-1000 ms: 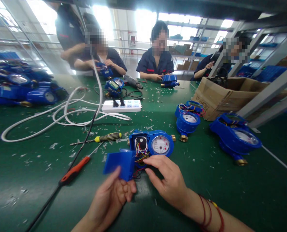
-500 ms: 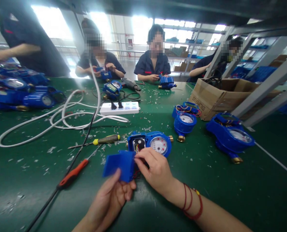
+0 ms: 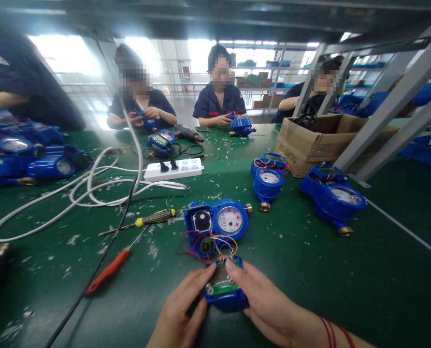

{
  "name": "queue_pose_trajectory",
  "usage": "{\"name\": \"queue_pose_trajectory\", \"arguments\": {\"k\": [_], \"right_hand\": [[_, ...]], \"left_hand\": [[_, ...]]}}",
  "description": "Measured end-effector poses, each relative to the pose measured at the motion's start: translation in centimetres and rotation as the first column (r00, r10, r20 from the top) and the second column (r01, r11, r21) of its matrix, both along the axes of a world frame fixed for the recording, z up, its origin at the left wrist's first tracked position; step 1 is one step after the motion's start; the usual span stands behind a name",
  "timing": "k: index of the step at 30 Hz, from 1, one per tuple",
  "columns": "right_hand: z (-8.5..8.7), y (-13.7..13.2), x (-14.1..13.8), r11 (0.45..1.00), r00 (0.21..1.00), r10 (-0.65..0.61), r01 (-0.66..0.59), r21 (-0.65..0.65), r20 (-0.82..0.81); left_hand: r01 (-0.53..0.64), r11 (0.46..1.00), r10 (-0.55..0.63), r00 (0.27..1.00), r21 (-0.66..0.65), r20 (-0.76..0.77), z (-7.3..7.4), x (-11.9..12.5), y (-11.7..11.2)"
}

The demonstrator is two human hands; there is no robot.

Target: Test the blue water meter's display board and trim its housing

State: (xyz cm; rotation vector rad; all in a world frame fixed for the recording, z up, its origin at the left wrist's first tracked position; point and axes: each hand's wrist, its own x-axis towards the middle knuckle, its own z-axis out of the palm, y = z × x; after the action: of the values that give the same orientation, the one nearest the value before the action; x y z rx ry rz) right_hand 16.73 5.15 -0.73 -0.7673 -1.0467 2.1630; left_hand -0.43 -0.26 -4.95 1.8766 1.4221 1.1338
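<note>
A blue water meter [image 3: 219, 223] lies open on the green table [image 3: 309, 270], its white dial facing up. Coloured wires [image 3: 215, 244] run from it to a blue cover with a green circuit board [image 3: 223, 290], turned inside up near the table's front edge. My left hand [image 3: 181, 309] grips the cover's left side. On the other side my right hand [image 3: 269, 307] holds it, thumb on the board. A red cord is round my right wrist.
A yellow-handled screwdriver [image 3: 153, 218] and a red-handled one [image 3: 107, 273] lie left of the meter. A white power strip [image 3: 174, 169] and white cable sit behind. More blue meters [image 3: 268, 181] [image 3: 333, 195], a cardboard box [image 3: 313, 142] and several seated workers ring the table.
The cover was held upright with its blue outside towards me; both hands have pulled it nearer and turned it board side up. The wires are now drawn out of the meter.
</note>
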Motion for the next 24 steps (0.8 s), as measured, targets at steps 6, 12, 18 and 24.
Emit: {"name": "queue_pose_trajectory", "arguments": {"k": [6, 12, 18, 24], "right_hand": [[1.0, 0.1, 0.5, 0.943, 0.994, 0.075, -0.097, 0.32, 0.079], [0.8, -0.6, 0.4, 0.825, 0.895, 0.04, -0.281, 0.49, 0.445], [0.5, -1.9, -0.9, 0.775, 0.835, -0.156, -0.227, 0.589, 0.528], [-0.3, -1.6, -0.6, 0.753, 0.824, -0.315, -0.085, 0.653, 0.47]], "left_hand": [[-0.028, 0.992, 0.024, 0.999, -0.124, -0.04, -0.3, -0.8, -0.4], [-0.025, 0.939, 0.111, 0.966, -0.342, 0.234, 0.7, -0.8, -0.8], [-0.024, 0.912, 0.187, 0.914, -0.41, 0.361, 0.7, 0.0, -0.9], [0.119, 0.769, 0.467, 0.565, -0.628, 0.68, 1.6, 0.3, -0.4]]}}
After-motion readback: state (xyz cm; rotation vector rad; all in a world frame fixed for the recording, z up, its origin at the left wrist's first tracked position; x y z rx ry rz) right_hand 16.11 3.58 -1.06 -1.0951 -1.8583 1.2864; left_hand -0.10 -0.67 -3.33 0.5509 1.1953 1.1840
